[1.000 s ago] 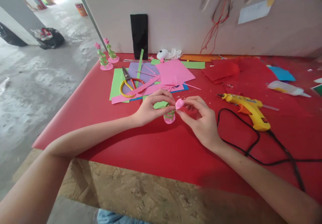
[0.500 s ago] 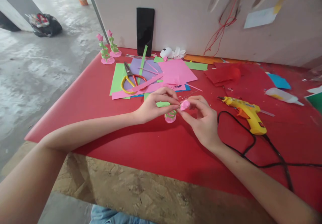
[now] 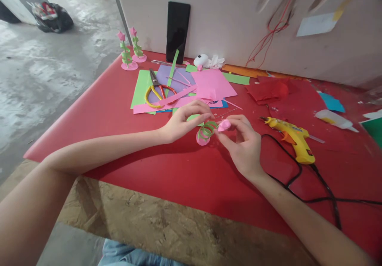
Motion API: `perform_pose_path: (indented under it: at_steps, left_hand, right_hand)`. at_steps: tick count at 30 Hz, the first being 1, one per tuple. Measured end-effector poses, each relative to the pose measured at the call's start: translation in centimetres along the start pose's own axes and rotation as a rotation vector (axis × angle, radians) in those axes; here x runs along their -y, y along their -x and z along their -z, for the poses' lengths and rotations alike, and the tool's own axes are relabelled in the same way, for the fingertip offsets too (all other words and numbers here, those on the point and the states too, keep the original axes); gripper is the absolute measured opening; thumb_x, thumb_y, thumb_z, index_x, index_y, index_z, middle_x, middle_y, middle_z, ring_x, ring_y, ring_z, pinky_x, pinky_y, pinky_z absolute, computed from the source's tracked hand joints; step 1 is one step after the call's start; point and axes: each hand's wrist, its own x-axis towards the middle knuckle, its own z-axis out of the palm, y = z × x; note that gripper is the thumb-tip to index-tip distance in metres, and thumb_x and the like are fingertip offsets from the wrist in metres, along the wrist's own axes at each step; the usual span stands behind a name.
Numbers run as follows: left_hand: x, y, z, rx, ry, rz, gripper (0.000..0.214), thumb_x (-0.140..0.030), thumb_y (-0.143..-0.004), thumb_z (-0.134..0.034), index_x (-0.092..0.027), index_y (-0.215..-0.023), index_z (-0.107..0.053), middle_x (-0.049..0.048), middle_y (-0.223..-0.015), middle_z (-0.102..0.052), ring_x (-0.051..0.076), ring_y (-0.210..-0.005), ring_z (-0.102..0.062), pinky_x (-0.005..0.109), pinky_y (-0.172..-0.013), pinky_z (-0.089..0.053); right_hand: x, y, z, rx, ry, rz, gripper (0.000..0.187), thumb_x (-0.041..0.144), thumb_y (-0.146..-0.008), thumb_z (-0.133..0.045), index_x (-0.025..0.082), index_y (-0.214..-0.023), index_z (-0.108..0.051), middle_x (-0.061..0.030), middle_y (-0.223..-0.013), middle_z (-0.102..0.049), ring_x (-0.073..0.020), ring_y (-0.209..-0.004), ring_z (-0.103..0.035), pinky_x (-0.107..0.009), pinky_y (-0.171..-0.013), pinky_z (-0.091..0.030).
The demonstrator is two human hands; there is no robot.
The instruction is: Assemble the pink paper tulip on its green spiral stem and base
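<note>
Between my hands is a small paper flower: a pink bud point(image 3: 223, 125) on a green spiral stem point(image 3: 207, 130) that rises from a pink round base point(image 3: 201, 139) on the red table cover point(image 3: 125, 114). My right hand point(image 3: 242, 145) pinches the pink bud with thumb and fingers. My left hand point(image 3: 185, 120) is curled just left of the stem, its fingertips at the top of the spiral beside the bud.
Coloured paper sheets point(image 3: 209, 83) and yellow-handled scissors point(image 3: 155, 92) lie behind my hands. A yellow glue gun point(image 3: 294, 136) with a black cable point(image 3: 313, 186) lies to the right, near a glue bottle point(image 3: 334, 118). Two finished paper flowers point(image 3: 131, 51) and a black phone point(image 3: 177, 31) stand by the wall.
The view has shifted a little. The green spiral stem now shows stretched out between base and bud; my hands stay together at the flower.
</note>
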Motion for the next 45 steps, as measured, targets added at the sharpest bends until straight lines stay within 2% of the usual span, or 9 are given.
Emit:
perform_pose_path:
  at_steps: [3,12,24,45]
  left_hand:
    - [0.28,0.14,0.09,0.018,-0.024,0.01,0.024,-0.035,-0.092,-0.053,-0.02,-0.088,-0.071,0.0054,-0.095,-0.065,0.014,-0.098,-0.06,0.031,-0.091,-0.048]
    - [0.68,0.41,-0.25,0.053,0.036,0.062,0.016,-0.029,-0.09,-0.056,-0.018,-0.089,-0.067,0.005,-0.095,-0.062,0.013,-0.093,-0.062,0.027,-0.084,-0.053]
    - [0.25,0.55,-0.35,0.053,0.037,0.121,0.015,-0.028,-0.089,-0.056,-0.016,-0.091,-0.066,0.0054,-0.099,-0.061,0.014,-0.097,-0.06,0.031,-0.089,-0.05]
    - [0.44,0.47,-0.36,0.055,0.019,0.093,0.014,-0.026,-0.089,-0.055,-0.017,-0.09,-0.065,0.005,-0.097,-0.061,0.013,-0.095,-0.06,0.031,-0.089,-0.05]
  right_hand:
    - [-0.02,0.04,-0.01,-0.005,-0.002,0.021,0.006,0.02,-0.076,-0.066,0.022,-0.079,-0.061,-0.0006,-0.084,-0.058,-0.0112,-0.076,-0.054,-0.027,-0.067,-0.046]
    - [0.17,-0.06,0.03,-0.005,-0.036,-0.025,0.007,0.021,-0.075,-0.067,0.021,-0.078,-0.061,-0.0006,-0.085,-0.057,-0.0118,-0.078,-0.055,-0.029,-0.069,-0.045]
    - [-0.02,-0.06,0.03,0.001,-0.062,-0.02,0.006,0.021,-0.075,-0.067,0.021,-0.078,-0.062,0.0007,-0.085,-0.055,-0.0097,-0.076,-0.053,-0.027,-0.069,-0.045]
    - [0.25,-0.15,-0.03,-0.004,-0.074,-0.048,0.006,0.021,-0.073,-0.068,0.02,-0.074,-0.062,0.0007,-0.084,-0.056,-0.0083,-0.073,-0.054,-0.023,-0.066,-0.046]
